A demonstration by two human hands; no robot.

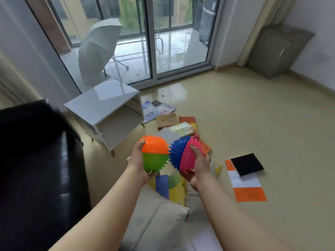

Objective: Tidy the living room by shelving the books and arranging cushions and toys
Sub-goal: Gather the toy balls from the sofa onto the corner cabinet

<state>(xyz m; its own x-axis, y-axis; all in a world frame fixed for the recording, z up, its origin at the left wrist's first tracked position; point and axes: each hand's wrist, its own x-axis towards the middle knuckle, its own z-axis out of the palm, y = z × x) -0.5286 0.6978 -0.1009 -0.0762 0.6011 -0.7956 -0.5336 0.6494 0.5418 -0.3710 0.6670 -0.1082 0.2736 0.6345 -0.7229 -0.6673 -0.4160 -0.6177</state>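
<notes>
My left hand [136, 161] grips a spiky ball [154, 154], orange on top and green below. My right hand [197, 163] grips a second spiky ball [182, 153], blue on its left half and pink on its right. Both balls are held up side by side, almost touching, above the floor. Several books and booklets [174, 122] lie scattered on the tiles beyond the balls. A colourful book [170, 187] lies under my hands beside a cream cushion [163, 221]. A black book [246, 164] rests on an orange and white one [248, 189] at the right.
A white open-fronted shelf unit [101, 105] stands left of the books, next to a black leather sofa [36, 169]. Sliding glass doors [150, 38] lie ahead, with an open white umbrella [97, 49] outside. A grey cabinet [277, 51] stands in the far right corner.
</notes>
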